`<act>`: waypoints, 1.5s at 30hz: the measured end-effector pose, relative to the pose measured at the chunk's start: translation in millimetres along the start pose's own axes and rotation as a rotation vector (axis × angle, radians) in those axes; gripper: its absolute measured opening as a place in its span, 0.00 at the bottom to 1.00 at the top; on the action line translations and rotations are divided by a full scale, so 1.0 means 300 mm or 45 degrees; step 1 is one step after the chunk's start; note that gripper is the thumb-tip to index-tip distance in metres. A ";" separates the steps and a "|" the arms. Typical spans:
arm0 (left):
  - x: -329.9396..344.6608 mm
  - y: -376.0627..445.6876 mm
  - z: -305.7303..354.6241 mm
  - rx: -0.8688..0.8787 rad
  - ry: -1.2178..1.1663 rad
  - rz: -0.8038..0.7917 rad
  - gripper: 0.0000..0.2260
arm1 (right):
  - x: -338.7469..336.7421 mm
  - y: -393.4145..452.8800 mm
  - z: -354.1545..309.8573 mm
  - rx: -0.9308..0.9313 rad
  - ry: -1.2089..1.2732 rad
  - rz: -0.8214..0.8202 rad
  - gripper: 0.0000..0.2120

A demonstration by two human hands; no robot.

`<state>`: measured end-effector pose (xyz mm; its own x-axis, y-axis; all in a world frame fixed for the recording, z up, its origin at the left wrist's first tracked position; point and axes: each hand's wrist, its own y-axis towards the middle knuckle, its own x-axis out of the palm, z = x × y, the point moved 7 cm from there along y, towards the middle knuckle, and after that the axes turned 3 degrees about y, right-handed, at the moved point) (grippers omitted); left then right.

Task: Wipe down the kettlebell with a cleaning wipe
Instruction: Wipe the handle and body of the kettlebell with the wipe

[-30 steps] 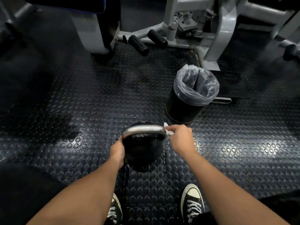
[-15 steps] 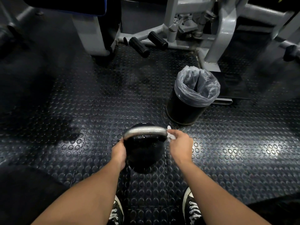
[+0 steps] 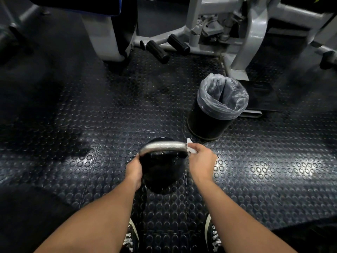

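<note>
Looking down from the head camera, a black kettlebell stands on the dark bumpy floor. It sits right between the two hands, just in front of the person's shoes. Its shiny gray handle curves over the top of the round black ball.

The left hand is on the left side of the kettlebell. Its fingers curl around the spot where the handle comes down to meet the ball, so it grips the kettlebell there.

The right hand is on the right side, at the right end of the handle. Its fingers and thumb pinch a small white wipe. The wipe is bunched up and pressed against the end of the handle. A little corner of it sticks up above the fingers.

The two hands are apart, with the kettlebell in the middle. Both bare arms reach forward from the bottom of the picture.

A black trash can with a clear plastic bag in it stands on the floor behind the right hand, near the kettlebell but not touching it. Farther back is a gray gym machine with black foot pegs.
</note>
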<state>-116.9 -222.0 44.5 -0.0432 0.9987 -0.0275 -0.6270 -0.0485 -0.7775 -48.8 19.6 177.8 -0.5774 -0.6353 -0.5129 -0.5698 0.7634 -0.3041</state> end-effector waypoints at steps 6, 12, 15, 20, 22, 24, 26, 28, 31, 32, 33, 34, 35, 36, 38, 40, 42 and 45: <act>0.004 0.008 -0.010 -0.003 -0.005 -0.011 0.14 | 0.009 -0.073 0.077 0.076 0.053 0.026 0.21; 0.004 0.008 -0.006 0.003 -0.001 -0.024 0.12 | 0.019 -0.044 0.000 0.016 0.111 0.052 0.22; 0.002 0.009 -0.006 0.014 -0.002 -0.013 0.13 | 0.021 -0.067 0.000 -0.010 0.070 0.079 0.22; 0.001 0.016 -0.012 0.023 -0.007 -0.022 0.12 | 0.016 -0.054 0.018 0.044 0.098 0.115 0.19; 0.002 0.016 -0.010 0.020 -0.014 -0.020 0.12 | 0.020 -0.046 0.003 0.046 0.119 0.125 0.19; 0.003 0.012 -0.009 0.013 -0.008 -0.017 0.12 | 0.018 -0.060 0.000 0.043 0.140 0.151 0.21; 0.006 0.004 -0.005 0.017 -0.012 -0.011 0.12 | 0.013 -0.084 0.017 0.053 0.200 0.155 0.21; 0.009 0.002 -0.003 0.028 -0.015 -0.014 0.12 | 0.018 -0.092 0.047 0.084 0.244 0.127 0.21; 0.010 0.007 -0.003 0.037 -0.019 -0.025 0.12 | 0.013 -0.072 0.048 0.098 0.297 0.142 0.20; 0.011 0.007 -0.004 0.031 -0.020 -0.032 0.12 | 0.014 -0.063 0.030 0.083 0.300 0.139 0.20; 0.010 0.009 -0.005 0.024 -0.020 -0.030 0.12 | 0.017 -0.058 0.010 0.056 0.289 0.136 0.20; 0.008 0.010 -0.005 0.019 -0.023 -0.028 0.12 | 0.020 -0.060 -0.011 0.021 0.282 0.134 0.19; 0.006 0.011 -0.006 0.020 -0.020 -0.025 0.12 | 0.025 -0.071 -0.028 -0.012 0.272 0.136 0.19; 0.006 0.011 -0.008 0.017 -0.013 -0.028 0.13 | 0.028 -0.085 -0.034 -0.035 0.268 0.143 0.19; 0.007 0.008 -0.010 0.014 -0.015 -0.031 0.13 | 0.038 -0.110 -0.012 -0.038 0.260 0.149 0.20; 0.009 0.009 -0.007 0.018 -0.024 -0.031 0.14 | 0.034 -0.116 0.024 -0.035 0.260 0.157 0.19; 0.010 0.006 -0.005 0.018 -0.030 -0.040 0.13 | 0.017 -0.099 0.031 -0.033 0.249 0.173 0.17; 0.010 -0.002 0.001 0.019 -0.030 -0.053 0.13 | 0.001 -0.065 -0.009 -0.066 0.179 0.164 0.17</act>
<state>-116.8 -218.9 45.2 -0.0351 0.9992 0.0194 -0.6405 -0.0076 -0.7680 -39.5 4.1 185.6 -0.7214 -0.5454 -0.4268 -0.5131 0.8348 -0.1996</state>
